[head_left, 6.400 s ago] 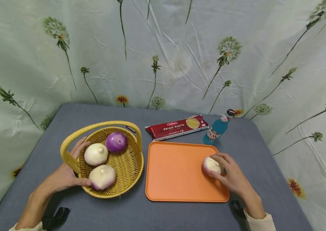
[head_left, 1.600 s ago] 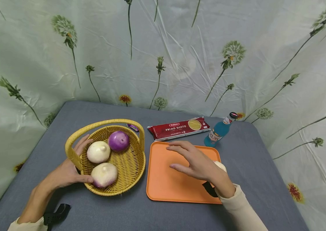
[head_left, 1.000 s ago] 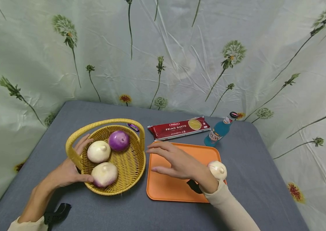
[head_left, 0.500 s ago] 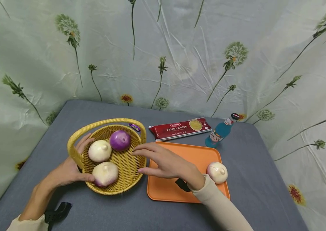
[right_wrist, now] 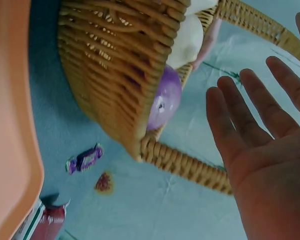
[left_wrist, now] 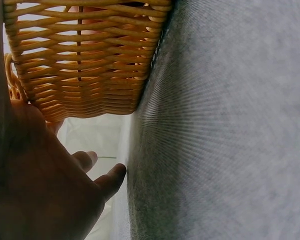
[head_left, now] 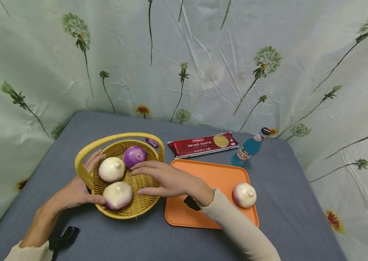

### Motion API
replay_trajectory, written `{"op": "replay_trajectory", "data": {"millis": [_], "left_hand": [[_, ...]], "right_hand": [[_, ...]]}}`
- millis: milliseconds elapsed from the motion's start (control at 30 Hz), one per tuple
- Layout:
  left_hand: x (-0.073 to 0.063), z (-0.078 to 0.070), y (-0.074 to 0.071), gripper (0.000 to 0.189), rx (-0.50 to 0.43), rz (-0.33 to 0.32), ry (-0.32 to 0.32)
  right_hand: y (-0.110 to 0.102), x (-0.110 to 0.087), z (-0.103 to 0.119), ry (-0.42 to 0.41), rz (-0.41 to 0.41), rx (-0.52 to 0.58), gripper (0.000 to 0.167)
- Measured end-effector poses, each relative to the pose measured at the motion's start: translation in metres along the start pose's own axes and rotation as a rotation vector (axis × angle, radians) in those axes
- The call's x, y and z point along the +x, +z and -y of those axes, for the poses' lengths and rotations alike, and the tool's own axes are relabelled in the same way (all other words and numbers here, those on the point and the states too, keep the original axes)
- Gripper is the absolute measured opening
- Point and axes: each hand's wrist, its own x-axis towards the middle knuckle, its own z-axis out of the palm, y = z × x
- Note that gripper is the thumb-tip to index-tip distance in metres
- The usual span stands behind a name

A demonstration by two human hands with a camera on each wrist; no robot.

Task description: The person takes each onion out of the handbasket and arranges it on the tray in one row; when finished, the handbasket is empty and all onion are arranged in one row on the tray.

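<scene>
A yellow wicker basket (head_left: 138, 214) with an arched handle stands on the left of the table. Two turnips lie inside with their white ends up, a rear one (head_left: 112, 169) and a front one (head_left: 118, 195); a third turnip (head_left: 135, 156) shows its purple side. My left hand (head_left: 73, 192) holds the basket's left side, thumb at the front rim by the front turnip. Over the basket's right rim hovers my right hand (head_left: 162, 179), fingers extended and holding nothing. In the right wrist view its palm (right_wrist: 275, 165) is bare. Another turnip (head_left: 244, 195) sits on the orange tray (head_left: 187, 217).
Behind the tray lies a red spaghetti pack (head_left: 203, 145). A blue bottle (head_left: 248, 148) stands at the tray's back right corner. One small purple-wrapped sweet (head_left: 151, 142) lies behind the basket. A flowered curtain (head_left: 203, 65) hangs at the table's back.
The right hand has let go of the turnip on the tray and moved left, across the tray, to the basket. The left hand stays on the basket.
</scene>
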Motion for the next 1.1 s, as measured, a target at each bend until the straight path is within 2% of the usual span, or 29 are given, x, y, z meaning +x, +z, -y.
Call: {"op": "replay_trajectory", "data": {"millis": [200, 400, 567, 800, 933, 1100], "left_hand": [[-0.001, 0.002, -0.001, 0.132, 0.007, 0.002, -0.039], [-0.001, 0.003, -0.001, 0.132, 0.004, 0.0, -0.032], [-0.001, 0.001, -0.001, 0.129, -0.006, 0.002, -0.007], [0.0, 0.001, -0.001, 0.13, -0.004, 0.005, 0.002], [-0.001, 0.001, -0.001, 0.127, -0.002, 0.005, 0.012], [-0.001, 0.001, 0.0, 0.13, -0.003, 0.01, -0.016]], "right_hand": [[0.008, 0.019, -0.001, -0.029, 0.059, 0.027, 0.053], [0.024, 0.03, -0.003, -0.039, 0.106, 0.071, 0.052], [0.032, 0.034, -0.004, -0.021, 0.122, 0.11, 0.051], [0.038, 0.041, -0.001, 0.001, 0.106, 0.146, 0.051], [0.042, 0.041, 0.001, 0.029, 0.116, 0.131, 0.05], [0.048, 0.038, 0.001, 0.068, 0.121, 0.099, 0.05]]}}
